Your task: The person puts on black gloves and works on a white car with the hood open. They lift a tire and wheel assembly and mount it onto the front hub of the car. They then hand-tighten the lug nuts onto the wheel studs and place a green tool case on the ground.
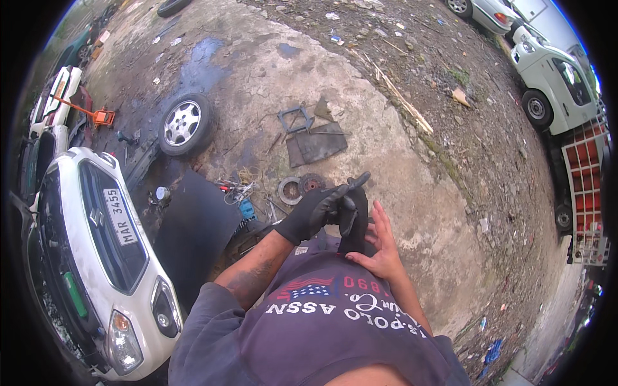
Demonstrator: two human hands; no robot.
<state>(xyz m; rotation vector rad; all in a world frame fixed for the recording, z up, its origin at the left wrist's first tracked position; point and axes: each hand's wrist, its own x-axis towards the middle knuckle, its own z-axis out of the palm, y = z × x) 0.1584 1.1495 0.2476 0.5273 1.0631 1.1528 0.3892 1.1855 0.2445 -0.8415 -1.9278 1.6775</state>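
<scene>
A black work glove covers my left hand, which is closed around a second, loose black glove in front of my chest. One finger of the gloves points outward to the right. My right hand is bare, its fingers stretched out and apart. It lies right beside the cuff of the loose glove; whether the palm touches the fabric I cannot tell. Beyond my hands, two round metal discs, a grey ring and a rusty disc, rest on the concrete.
At left stands a white car beside a black panel. Tools and wires lie near it. Farther off are a wheel, a metal frame, dark mats and an orange jack. A white truck is parked right.
</scene>
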